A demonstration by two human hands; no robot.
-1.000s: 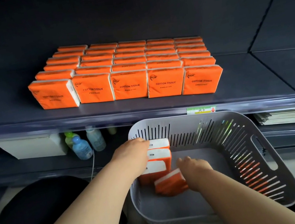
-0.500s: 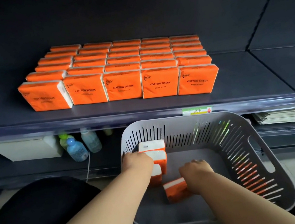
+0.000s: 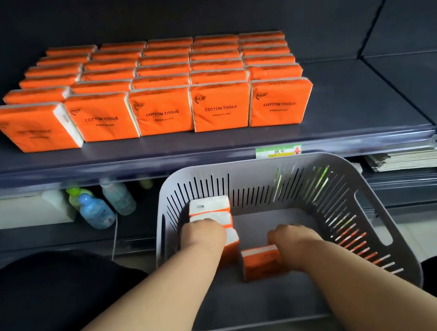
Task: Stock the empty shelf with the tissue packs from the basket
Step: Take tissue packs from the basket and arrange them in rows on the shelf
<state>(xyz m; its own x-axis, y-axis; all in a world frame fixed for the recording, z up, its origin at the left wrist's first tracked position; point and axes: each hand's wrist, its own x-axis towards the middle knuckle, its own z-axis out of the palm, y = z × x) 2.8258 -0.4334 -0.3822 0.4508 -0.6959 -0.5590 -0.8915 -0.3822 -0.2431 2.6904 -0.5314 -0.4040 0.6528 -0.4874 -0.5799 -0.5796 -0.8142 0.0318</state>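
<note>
Action sits low in the grey slotted plastic basket (image 3: 332,189), and we have both hands inside it. Our left hand (image 3: 204,233) is down on the short row of upright orange-and-white tissue packs (image 3: 209,206) standing against the back-left wall. Its fingers curl over their tops in what looks like a grip, though how many packs it has hold of we cannot tell. Our right hand (image 3: 291,237) curls round the right end of a single orange tissue pack (image 3: 259,263) lying on the basket floor. That pack's long axis runs left to right, just beside the row. So each hand has its load directly under it, with nothing to reach for. What matters next is the way up. The dark shelf (image 3: 344,90) lies above and beyond the basket's far rim, and the block of stocked orange packs (image 3: 162,108) fills its left and middle. Bare shelf shows to the right of that block, on the right hand's side, so we reckon the single pack has the shorter trip.
</note>
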